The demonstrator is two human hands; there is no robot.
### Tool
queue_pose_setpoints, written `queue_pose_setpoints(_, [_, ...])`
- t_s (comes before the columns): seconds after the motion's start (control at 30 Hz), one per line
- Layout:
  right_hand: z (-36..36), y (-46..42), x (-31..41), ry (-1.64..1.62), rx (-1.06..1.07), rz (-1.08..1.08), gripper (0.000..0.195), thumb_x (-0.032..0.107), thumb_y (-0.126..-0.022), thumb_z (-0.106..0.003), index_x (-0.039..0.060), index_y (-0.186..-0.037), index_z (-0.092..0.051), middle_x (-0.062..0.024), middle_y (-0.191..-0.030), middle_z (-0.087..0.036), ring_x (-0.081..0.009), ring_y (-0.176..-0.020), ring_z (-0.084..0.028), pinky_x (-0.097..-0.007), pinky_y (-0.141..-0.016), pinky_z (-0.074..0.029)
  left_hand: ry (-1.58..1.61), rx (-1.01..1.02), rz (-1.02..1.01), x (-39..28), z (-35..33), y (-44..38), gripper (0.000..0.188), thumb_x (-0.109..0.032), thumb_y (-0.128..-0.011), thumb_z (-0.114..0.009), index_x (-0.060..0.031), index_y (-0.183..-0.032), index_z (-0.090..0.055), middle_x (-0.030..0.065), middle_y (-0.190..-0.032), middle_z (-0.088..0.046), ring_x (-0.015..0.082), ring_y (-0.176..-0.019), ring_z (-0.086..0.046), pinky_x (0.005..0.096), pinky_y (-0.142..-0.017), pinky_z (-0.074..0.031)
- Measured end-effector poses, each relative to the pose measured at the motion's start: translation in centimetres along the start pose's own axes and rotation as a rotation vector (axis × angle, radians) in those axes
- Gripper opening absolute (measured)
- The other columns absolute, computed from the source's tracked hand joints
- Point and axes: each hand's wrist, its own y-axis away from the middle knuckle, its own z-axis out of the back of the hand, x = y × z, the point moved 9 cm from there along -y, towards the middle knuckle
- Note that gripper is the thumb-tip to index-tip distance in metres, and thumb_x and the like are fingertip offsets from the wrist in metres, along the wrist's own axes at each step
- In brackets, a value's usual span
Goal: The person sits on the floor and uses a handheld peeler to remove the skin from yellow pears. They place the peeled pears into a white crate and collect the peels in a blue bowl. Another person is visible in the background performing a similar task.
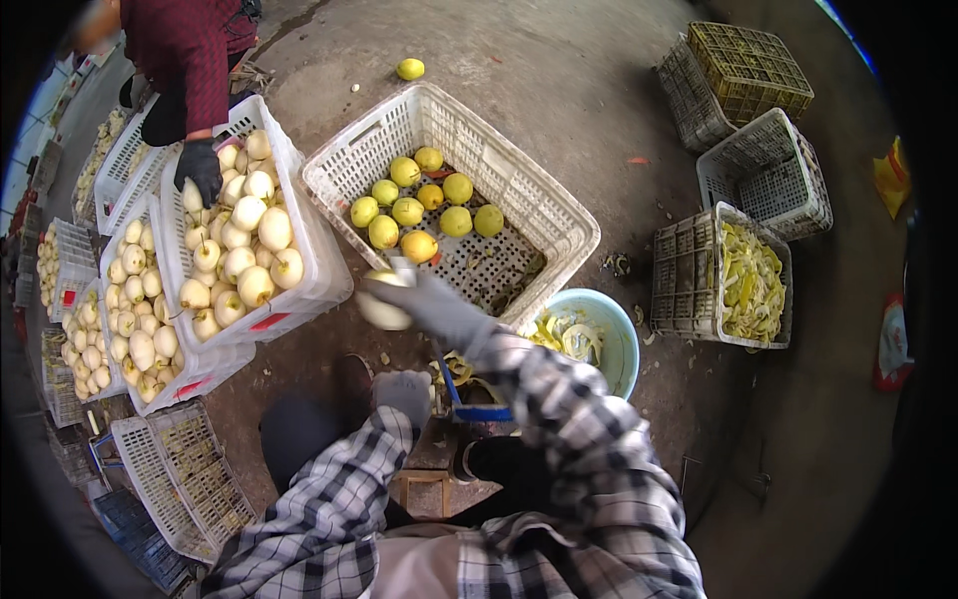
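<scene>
My right hand (434, 299), in a grey glove, reaches forward and left, blurred by motion, shut on a peeled pale fruit (383, 305). My left hand (404, 393), also gloved in grey, is low in front of me beside a blue metal frame (483, 413); its fingers are partly hidden, and whether it holds anything is unclear. Ahead lies a large white plastic crate (509, 176) with several unpeeled yellow-green fruits (408, 211). A light blue basin (629, 352) with yellow peelings (576, 337) stands partly behind my right forearm. To the left, a stacked white crate (299, 262) is full of peeled fruits (254, 284).
A co-worker's black-gloved hand (199, 171) is in the full crate at left. More crates of peeled fruit (142, 348) stand beyond. At right are an open white crate (812, 202), a crate of peelings (752, 284) and a yellowish crate (748, 67). One yellow fruit (410, 69) lies on the floor.
</scene>
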Motion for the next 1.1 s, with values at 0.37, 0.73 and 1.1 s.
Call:
queue_pose_setpoints(0.37, [22.7,-14.1,-12.1,0.673,-1.078,-0.349,0.058,0.049,-0.087,-0.068,0.0034,-0.122,-0.059,-0.0208,-0.107,-0.071,-0.0382,-0.098,-0.069,-0.0474,-0.083,-0.055,0.258,-0.139,-0.156,0.0,2.6,0.5,0.021,-0.020,-0.071,-0.071,-0.0099,-0.087,-0.065,0.0102,-0.081,-0.066,0.0310,-0.077,-0.068,0.0474,-0.065,-0.051])
queue_pose_setpoints(0.73, [27.2,-17.7,-20.4,0.359,-0.662,-0.468,0.091,0.048,-0.073,-0.082,-0.0035,-0.139,-0.046,-0.0249,-0.124,-0.064,-0.0343,-0.107,-0.067,-0.0429,-0.088,-0.056,0.202,-0.067,-0.113,-0.3,0.3,0.8,0.015,-0.025,-0.079,-0.066,-0.0133,-0.088,-0.062,0.0063,-0.081,-0.063,0.0269,-0.072,-0.065,0.0482,-0.064,-0.044])
queue_pose_setpoints(1.1, [17.0,4.2,-5.5,-0.656,-0.224,0.100,0.052,0.047,-0.091,-0.066,0.0093,-0.125,-0.053,-0.0066,-0.098,-0.063,-0.0141,-0.071,-0.056,-0.0215,-0.050,-0.037,-0.018,0.024,0.063,-0.2,-0.4,0.1,0.014,-0.024,-0.085,-0.064,-0.0194,-0.096,-0.071,0.0061,-0.097,-0.074,0.0263,-0.095,-0.071,0.0432,-0.079,-0.051])
